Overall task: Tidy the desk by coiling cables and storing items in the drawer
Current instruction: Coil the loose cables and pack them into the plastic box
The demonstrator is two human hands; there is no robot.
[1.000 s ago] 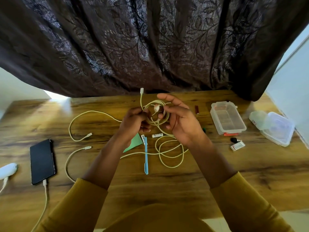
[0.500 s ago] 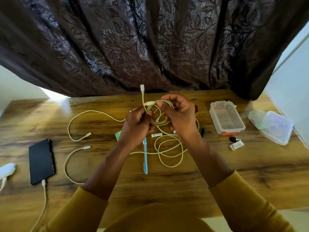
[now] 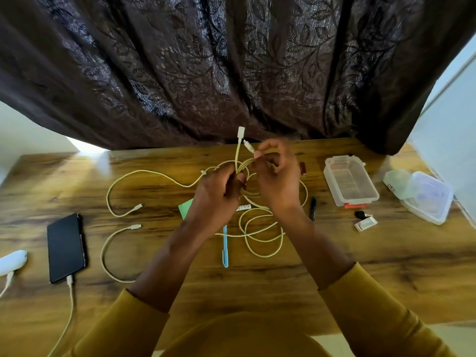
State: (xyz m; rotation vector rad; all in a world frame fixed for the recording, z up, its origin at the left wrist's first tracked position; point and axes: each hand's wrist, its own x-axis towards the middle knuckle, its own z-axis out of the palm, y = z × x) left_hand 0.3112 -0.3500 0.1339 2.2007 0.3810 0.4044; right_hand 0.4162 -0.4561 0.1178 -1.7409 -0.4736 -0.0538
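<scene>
So I'm mid-coil on the cable [image 3: 240, 173], holding it up over the middle of the desk [image 3: 360, 266]. My left hand [image 3: 219, 194] is clamped round the gathered loops, and my right hand [image 3: 277, 173] pinches the loose end near its plug, which pokes up toward the far side. The rest of the cable lies slack on the desk near me. Next I probably need to tuck that end round the bundle, then tackle the slack. No drawer in view.
</scene>
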